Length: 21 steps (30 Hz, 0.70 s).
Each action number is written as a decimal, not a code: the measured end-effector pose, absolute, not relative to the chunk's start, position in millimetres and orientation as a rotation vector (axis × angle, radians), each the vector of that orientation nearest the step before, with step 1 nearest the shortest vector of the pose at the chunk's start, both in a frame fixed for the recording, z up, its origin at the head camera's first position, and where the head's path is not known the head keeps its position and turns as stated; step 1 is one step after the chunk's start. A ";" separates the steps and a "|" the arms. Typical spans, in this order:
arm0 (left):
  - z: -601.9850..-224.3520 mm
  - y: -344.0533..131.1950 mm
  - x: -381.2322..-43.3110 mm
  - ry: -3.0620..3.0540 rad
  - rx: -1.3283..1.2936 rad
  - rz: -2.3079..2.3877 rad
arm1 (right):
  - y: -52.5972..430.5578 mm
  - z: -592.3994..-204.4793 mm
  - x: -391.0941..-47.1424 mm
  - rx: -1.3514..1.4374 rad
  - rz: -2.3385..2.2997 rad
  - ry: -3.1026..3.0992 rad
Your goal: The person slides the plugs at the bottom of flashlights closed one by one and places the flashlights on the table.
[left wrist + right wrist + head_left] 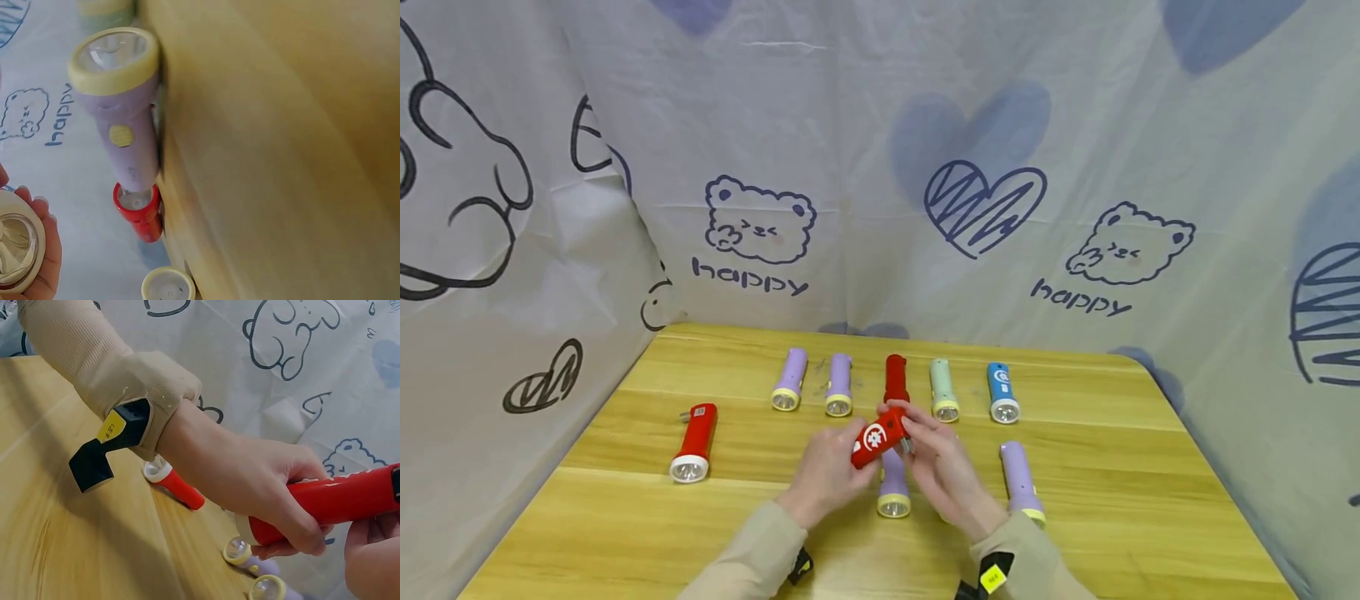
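Note:
Above the middle of the table my left hand grips a red flashlight around its body. The flashlight is tilted, its tail raised to the right, and metal plug prongs stick out near that end. My right hand holds the tail end, with fingers curled over it by the prongs. In the left wrist view the white-rimmed head of this flashlight shows, with fingertips behind it. Below the hands a purple flashlight lies on the table, partly covered by them.
Along the back lie two purple flashlights, a red one, a pale green one and a blue one. Another red flashlight, prongs out, lies left; a purple one lies right. A printed cloth hangs behind.

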State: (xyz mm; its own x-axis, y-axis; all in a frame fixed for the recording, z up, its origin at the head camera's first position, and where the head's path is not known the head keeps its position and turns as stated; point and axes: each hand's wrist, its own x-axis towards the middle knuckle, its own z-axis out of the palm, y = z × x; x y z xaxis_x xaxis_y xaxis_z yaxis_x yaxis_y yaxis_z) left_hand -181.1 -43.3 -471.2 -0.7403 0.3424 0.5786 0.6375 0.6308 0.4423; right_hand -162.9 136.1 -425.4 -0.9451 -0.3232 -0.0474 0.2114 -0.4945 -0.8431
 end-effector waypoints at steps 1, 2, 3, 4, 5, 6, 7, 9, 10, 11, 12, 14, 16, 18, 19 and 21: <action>-472.4 -43.1 -180.5 -2.408 -0.774 -0.891 | 136.0 -426.6 -162.4 -0.179 -2.467 1.369; -473.2 -42.9 -179.7 -2.409 -0.775 -0.887 | 136.0 -427.5 -161.7 -0.193 -2.465 1.367; -474.2 -42.7 -179.0 -2.405 -0.775 -0.884 | 135.9 -428.3 -161.0 -0.212 -2.462 1.368; -475.1 -42.5 -178.6 -2.402 -0.775 -0.882 | 136.2 -429.2 -160.5 -0.234 -2.457 1.371; -475.8 -42.2 -178.4 -2.399 -0.776 -0.887 | 136.5 -429.9 -160.1 -0.255 -2.455 1.371; -476.5 -41.9 -178.3 -2.396 -0.775 -0.890 | 136.6 -430.6 -159.8 -0.269 -2.457 1.367; -477.2 -41.7 -178.3 -2.396 -0.771 -0.891 | 136.8 -431.1 -159.7 -0.286 -2.456 1.362; -477.7 -41.3 -178.4 -2.394 -0.764 -0.889 | 136.9 -431.5 -159.3 -0.304 -2.453 1.353; -477.6 -41.3 -178.2 -2.394 -0.760 -0.887 | 136.8 -431.7 -159.1 -0.304 -2.450 1.347; -477.7 -41.2 -178.0 -2.395 -0.757 -0.884 | 136.9 -431.7 -158.8 -0.306 -2.447 1.339; -477.7 -41.3 -177.7 -2.395 -0.756 -0.878 | 136.9 -431.9 -158.4 -0.305 -2.445 1.333; -477.5 -41.4 -177.1 -2.393 -0.755 -0.873 | 136.4 -431.8 -157.4 -0.296 -2.443 1.316; -477.4 -41.8 -176.5 -2.389 -0.756 -0.873 | 136.1 -432.0 -156.6 -0.296 -2.447 1.293; -477.5 -42.2 -176.2 -2.382 -0.758 -0.872 | 135.4 -432.2 -156.1 -0.299 -2.456 1.271; -477.5 -42.3 -176.3 -2.379 -0.757 -0.871 | 135.1 -432.3 -155.9 -0.299 -2.460 1.260; -477.5 -42.5 -176.6 -2.369 -0.755 -0.866 | 134.6 -432.6 -155.9 -0.304 -2.466 1.242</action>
